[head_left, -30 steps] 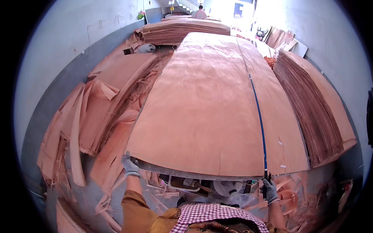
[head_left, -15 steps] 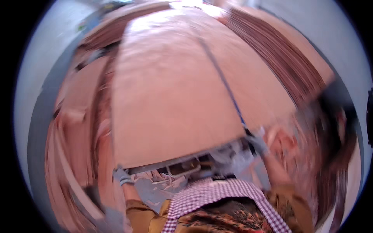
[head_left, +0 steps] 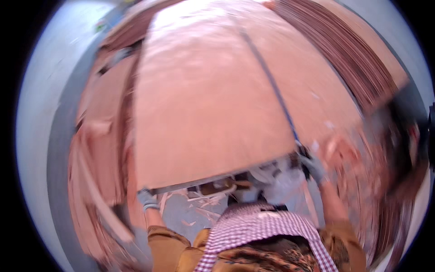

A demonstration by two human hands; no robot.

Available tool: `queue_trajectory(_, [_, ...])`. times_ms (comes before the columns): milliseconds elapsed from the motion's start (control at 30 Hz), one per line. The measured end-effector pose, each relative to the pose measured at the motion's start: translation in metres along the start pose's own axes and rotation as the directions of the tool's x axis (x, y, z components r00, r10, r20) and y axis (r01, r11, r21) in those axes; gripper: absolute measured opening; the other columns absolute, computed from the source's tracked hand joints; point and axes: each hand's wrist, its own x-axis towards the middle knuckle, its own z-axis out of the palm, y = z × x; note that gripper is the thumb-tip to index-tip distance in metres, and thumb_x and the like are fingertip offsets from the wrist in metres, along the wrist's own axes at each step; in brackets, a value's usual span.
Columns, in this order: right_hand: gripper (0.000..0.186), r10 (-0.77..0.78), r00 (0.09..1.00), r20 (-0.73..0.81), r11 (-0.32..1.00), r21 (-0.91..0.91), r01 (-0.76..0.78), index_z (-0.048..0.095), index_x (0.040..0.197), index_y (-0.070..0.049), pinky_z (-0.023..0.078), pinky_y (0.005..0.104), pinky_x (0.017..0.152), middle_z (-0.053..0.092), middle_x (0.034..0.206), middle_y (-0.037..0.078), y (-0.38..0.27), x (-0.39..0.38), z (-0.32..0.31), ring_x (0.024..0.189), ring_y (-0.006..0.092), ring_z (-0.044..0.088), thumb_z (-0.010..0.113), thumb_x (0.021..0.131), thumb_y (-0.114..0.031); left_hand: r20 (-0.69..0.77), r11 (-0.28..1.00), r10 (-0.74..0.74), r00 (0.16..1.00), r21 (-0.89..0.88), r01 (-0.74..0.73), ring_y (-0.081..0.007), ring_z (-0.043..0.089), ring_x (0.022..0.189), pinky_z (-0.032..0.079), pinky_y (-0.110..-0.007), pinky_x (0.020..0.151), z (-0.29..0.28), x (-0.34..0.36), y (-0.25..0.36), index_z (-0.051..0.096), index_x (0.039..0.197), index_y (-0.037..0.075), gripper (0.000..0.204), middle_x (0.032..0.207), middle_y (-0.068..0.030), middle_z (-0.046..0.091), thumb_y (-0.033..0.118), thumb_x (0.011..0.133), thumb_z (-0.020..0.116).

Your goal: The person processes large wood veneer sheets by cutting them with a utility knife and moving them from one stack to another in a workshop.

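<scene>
A wide, pale pinkish-brown sheet of wood veneer [head_left: 204, 113] lies flat before me, with its near edge over a gap. My left hand [head_left: 147, 199], in a grey glove, is closed at the near left corner of the sheet. Lengthwise over the wood runs a long, thin dark strip [head_left: 272, 84], bluish at its near end. Beside that end, my gloved right hand [head_left: 312, 165] is closed around a small dark piece at the sheet's near edge. Blur hides what exactly that piece is.
Stacked veneer [head_left: 344, 50] rises along the far right. More sheets and long offcuts [head_left: 102, 181] lie at left. Crumpled scraps [head_left: 340, 152] sit beyond my right hand. Under the near edge are a pale-framed container [head_left: 217, 186], clear plastic [head_left: 285, 186] and floor scraps.
The whole view has shifted, so the sheet and both hands appear slightly farther right and higher. Both hands keep their places at the sheet's near edge.
</scene>
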Motion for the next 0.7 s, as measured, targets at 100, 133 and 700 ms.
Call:
queue_trajectory(100, [0.024,0.161,0.987,0.0,0.922,0.357,-0.15,0.058,0.106,-0.003,0.047,0.0235,0.056,0.057,0.074,0.002,0.013,-0.01,-0.034,0.06,0.0104,0.055,0.059,0.087,-0.017,0.113,0.564,-0.304,0.946,-0.779,0.274,-0.022,0.049,0.107,0.048,-0.042,0.082,0.062,-0.079,0.176,0.027,0.135,0.004,0.062,0.123,-0.01,0.05,-0.005,0.08,0.054])
queue_trajectory(133, [0.018,0.194,0.979,0.057,0.904,0.378,-0.201,0.056,0.096,-0.004,0.048,0.0255,0.054,0.058,0.072,0.004,0.001,-0.004,-0.027,0.057,0.013,0.056,0.062,0.087,-0.018,0.095,0.601,-0.252,0.963,-0.764,0.232,-0.0222,0.047,0.11,0.047,-0.041,0.086,0.043,-0.078,0.165,0.016,0.14,0.006,0.071,0.129,-0.0109,0.044,-0.006,0.081,0.053])
queue_trajectory(700, [0.023,0.226,0.964,0.139,0.928,-0.331,-0.17,0.059,0.089,-0.002,0.048,0.0304,0.055,0.061,0.071,0.01,-0.047,0.002,0.099,0.059,0.0183,0.06,0.064,0.084,-0.024,0.118,0.364,-0.187,0.975,-0.914,0.181,-0.0122,0.056,0.078,0.05,-0.026,0.065,0.025,-0.084,0.119,0.041,0.123,0.005,0.043,0.104,-0.0044,0.054,0.0,0.084,0.058])
